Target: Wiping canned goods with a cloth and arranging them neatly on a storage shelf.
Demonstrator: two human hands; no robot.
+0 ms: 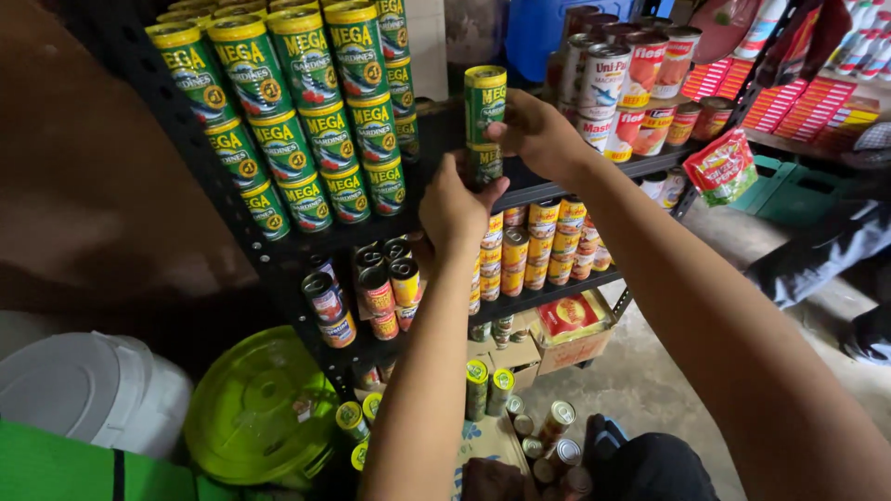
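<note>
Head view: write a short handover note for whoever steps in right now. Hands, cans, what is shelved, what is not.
Right hand: grips the upper green-and-yellow can, stacked on a lower can.
Left hand: steadies the lower can on the black shelf.
Done: stacked rows of matching cans fill the shelf's left part.
Left: loose cans on the cardboard boxes below, unshelved.
</note>
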